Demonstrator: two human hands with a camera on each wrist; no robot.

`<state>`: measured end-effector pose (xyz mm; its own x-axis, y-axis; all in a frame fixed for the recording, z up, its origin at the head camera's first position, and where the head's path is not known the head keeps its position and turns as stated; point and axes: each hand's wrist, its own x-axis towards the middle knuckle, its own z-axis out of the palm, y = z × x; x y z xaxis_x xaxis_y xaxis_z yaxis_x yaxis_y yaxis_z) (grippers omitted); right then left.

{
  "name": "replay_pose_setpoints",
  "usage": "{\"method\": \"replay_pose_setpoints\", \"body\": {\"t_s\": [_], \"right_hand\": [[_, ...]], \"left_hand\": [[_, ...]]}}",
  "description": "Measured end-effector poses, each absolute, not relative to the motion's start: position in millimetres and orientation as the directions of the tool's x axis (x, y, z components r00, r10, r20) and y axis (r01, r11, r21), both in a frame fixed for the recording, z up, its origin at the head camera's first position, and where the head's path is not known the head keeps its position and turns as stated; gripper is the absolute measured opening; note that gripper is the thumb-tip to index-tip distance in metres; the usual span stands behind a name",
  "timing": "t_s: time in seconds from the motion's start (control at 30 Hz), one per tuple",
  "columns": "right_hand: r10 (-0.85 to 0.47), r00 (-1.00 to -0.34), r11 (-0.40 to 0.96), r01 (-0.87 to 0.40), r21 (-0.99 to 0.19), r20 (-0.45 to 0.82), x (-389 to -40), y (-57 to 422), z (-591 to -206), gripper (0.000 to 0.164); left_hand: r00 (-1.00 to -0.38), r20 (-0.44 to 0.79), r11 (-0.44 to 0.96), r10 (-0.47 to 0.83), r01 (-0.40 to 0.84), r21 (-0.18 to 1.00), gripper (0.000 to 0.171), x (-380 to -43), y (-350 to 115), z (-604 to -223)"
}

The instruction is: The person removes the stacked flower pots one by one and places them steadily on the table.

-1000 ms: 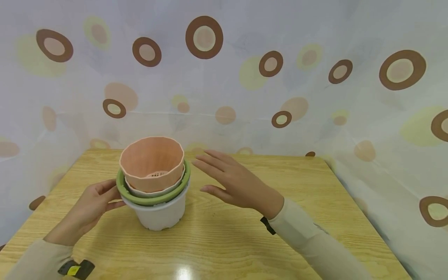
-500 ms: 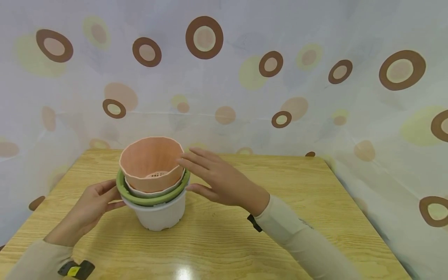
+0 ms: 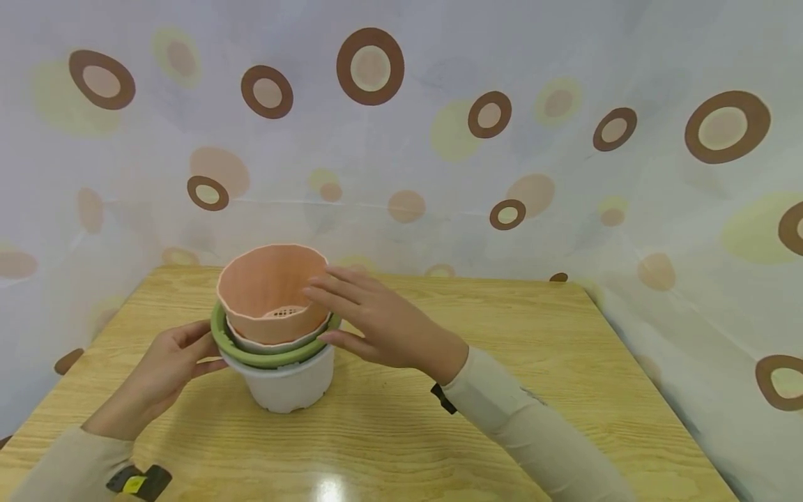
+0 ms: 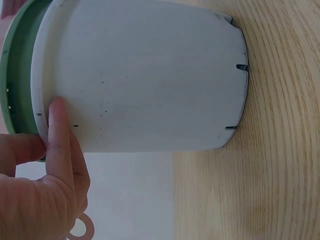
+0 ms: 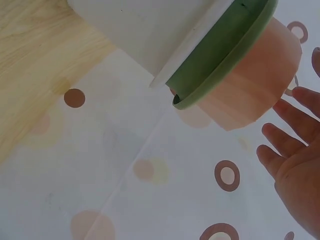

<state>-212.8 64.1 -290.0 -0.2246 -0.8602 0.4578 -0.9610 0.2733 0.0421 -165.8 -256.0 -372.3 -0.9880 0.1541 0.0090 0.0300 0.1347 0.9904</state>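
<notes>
A stack of nested flower pots stands on the left half of the table. Outermost is a white pot (image 3: 288,387) with notches round its foot. Inside it sit a green pot (image 3: 263,360), a pot with a thin white scalloped rim (image 3: 276,346), and an orange pot (image 3: 272,275) with drainage holes on top. My left hand (image 3: 164,376) pinches the white pot's rim from the left; in the left wrist view its fingertip lies under that rim. Fingers extended, my right hand (image 3: 389,324) hovers at the orange pot's right rim. Whether its fingertips touch the rim I cannot tell.
The wood-grain table (image 3: 502,390) extends to the right of the stack. Behind it and along the sides hangs a pale cloth (image 3: 401,153) printed with circles. A dark band (image 3: 141,482) is worn on the left wrist.
My right hand has moved left, from beside the stack to the orange pot's rim. My left hand and the pots have stayed in place.
</notes>
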Motion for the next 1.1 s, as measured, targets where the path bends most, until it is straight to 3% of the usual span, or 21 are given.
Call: {"method": "replay_pose_setpoints", "body": {"t_s": [0.27, 0.93, 1.1], "right_hand": [[-0.86, -0.269, 0.292, -0.956, -0.013, 0.433, -215.8, 54.6, -289.9, 0.053], [-0.869, -0.224, 0.272, -0.961, 0.047, 0.44, -220.2, 36.2, -295.7, 0.04], [-0.853, -0.209, 0.269, -0.961, 0.061, 0.478, -220.5, 34.8, -296.9, 0.03]], "left_hand": [[-0.987, 0.012, 0.146, 0.157, 0.035, 0.989, 0.062, -167.5, -255.2, -371.4], [-0.986, 0.018, 0.11, 0.167, 0.037, 0.993, 0.06, -166.1, -256.2, -374.5], [-0.987, 0.015, 0.11, 0.162, 0.034, 0.993, 0.061, -165.9, -257.2, -374.6]]}}
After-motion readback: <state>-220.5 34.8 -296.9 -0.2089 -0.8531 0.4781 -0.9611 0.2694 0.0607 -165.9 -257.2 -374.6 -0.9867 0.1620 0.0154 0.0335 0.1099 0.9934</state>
